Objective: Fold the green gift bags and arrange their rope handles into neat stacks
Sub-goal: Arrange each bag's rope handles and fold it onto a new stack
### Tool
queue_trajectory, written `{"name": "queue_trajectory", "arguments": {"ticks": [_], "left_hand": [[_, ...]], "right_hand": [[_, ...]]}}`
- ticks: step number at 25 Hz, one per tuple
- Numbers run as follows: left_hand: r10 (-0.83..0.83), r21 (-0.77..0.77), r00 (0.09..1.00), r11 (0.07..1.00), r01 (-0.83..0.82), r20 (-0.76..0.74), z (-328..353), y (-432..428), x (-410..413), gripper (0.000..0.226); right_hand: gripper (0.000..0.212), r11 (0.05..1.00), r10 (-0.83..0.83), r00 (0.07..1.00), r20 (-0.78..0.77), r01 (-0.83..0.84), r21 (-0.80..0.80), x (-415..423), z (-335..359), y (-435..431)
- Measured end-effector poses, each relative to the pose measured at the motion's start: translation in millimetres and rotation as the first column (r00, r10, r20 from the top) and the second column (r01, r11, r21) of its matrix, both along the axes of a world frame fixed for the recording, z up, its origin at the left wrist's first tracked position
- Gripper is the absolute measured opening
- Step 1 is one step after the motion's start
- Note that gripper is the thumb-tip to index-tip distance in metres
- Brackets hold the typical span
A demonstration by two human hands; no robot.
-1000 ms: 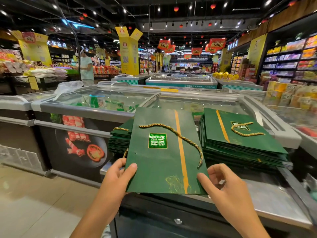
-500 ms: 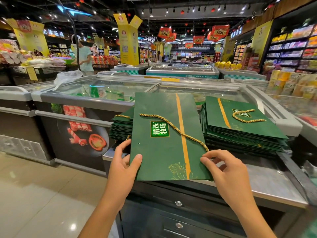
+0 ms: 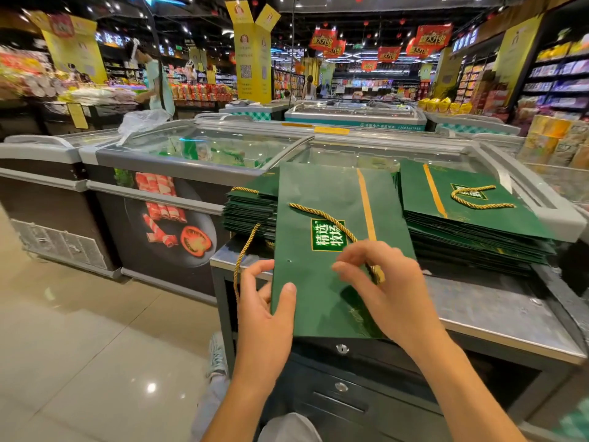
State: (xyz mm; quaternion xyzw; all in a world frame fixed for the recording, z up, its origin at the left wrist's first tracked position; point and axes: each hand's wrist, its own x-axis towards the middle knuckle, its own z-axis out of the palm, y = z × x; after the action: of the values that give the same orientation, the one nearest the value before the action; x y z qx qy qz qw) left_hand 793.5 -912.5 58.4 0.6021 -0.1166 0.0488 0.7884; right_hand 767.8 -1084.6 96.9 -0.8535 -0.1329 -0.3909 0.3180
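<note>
Rope handle (image 3: pixel 322 215) is lying across the face of the green gift bag (image 3: pixel 318 301), running from about 10 o'clock down to 4 o'clock, where it is passing under the right hand (image 3: pixel 392 288). That hand's fingers are curling down onto the rope and seem to be pinching it near its knotted end, though blur is hiding the exact contact. From this pinch the slack is lying toward 10 o'clock, so the right hand is the nearer one for gathering it.

The left hand (image 3: pixel 264 314) is clamping the bag's edge at 7 o'clock, thumb on top and fingers underneath. The bag is sitting flat, its long axis running 12 to 6, its near end overhanging the steel counter (image 3: pixel 497 314).

Counting: 1 bag is in hand and 2 stacks are waiting. The left stack (image 3: pixel 248 208) is sitting at 10 o'clock of the bag and partly under it, with 1 loose rope (image 3: pixel 243 250) dangling off its front. The right stack (image 3: pixel 478 237) is sitting at 2 o'clock, topped by 1 coiled handle (image 3: pixel 478 197). Likely the rope needs curling onto the bag's face like that coil before the bag is going to the right stack.
</note>
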Motion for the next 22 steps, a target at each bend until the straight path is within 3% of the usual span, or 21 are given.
{"name": "queue_trajectory", "arguments": {"ticks": [5,12,22], "left_hand": [[-0.041,-0.026,0.998,0.999,0.040,-0.053,-18.1,-7.8,-13.4,0.032],[-0.039,-0.046,0.999,0.998,0.039,-0.012,-29.9,-1.7,-5.5,0.032],[-0.115,-0.059,0.993,0.992,0.115,0.001,-29.2,13.4,14.3,0.019]], "right_hand": [[0.007,0.973,0.228,0.950,-0.213,-0.228,0.024,29.1,5.6,14.6],[0.007,0.954,0.292,0.941,-0.173,-0.272,0.127,35.4,-10.4,4.4],[0.010,0.967,0.256,0.947,-0.195,-0.248,0.065,37.5,-19.0,5.5]]}}
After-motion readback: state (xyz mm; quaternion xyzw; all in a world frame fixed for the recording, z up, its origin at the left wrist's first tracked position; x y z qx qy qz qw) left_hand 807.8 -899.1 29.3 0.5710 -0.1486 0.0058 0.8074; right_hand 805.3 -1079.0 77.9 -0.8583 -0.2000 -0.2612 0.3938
